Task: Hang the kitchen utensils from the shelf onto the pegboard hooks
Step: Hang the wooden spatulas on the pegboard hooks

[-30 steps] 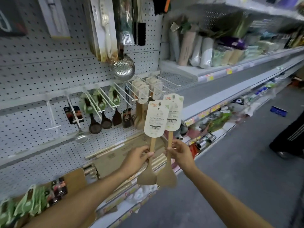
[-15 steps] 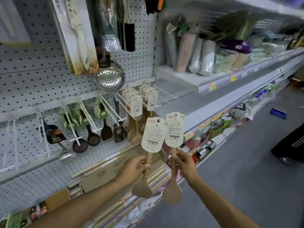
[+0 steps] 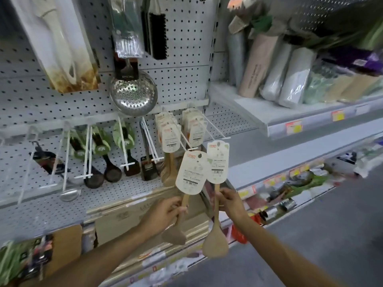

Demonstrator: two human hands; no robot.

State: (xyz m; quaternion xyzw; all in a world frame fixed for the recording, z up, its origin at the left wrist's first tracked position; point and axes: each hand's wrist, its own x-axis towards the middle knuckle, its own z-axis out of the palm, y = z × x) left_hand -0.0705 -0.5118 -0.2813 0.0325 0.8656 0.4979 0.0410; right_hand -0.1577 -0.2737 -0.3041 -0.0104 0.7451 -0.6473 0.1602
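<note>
I hold two wooden spatulas, blades down, each with a cream card label on its handle. My left hand [image 3: 165, 212] grips the handle of the left spatula [image 3: 190, 172], whose label top touches the tip of a white peg hook [image 3: 182, 139]. My right hand [image 3: 229, 200] pinches the handle of the right spatula [image 3: 217, 161], whose label top lies at the tip of the neighbouring hook [image 3: 215, 129]. Both hooks carry several identical carded spatulas [image 3: 170, 137] further back against the white pegboard [image 3: 182, 83].
Left of these hooks hang dark ladles and turners [image 3: 112, 172], a steel ladle [image 3: 69, 194] and a perforated steel skimmer [image 3: 133, 93]. Cardboard boxes [image 3: 128, 214] lie on the shelf below. A shelf with rolled goods [image 3: 290, 79] juts out at right; the aisle floor [image 3: 331, 235] is lower right.
The view has drawn closer to the pegboard. Both spatulas have moved up toward the two hooks, so their label tops now meet the hook tips.
</note>
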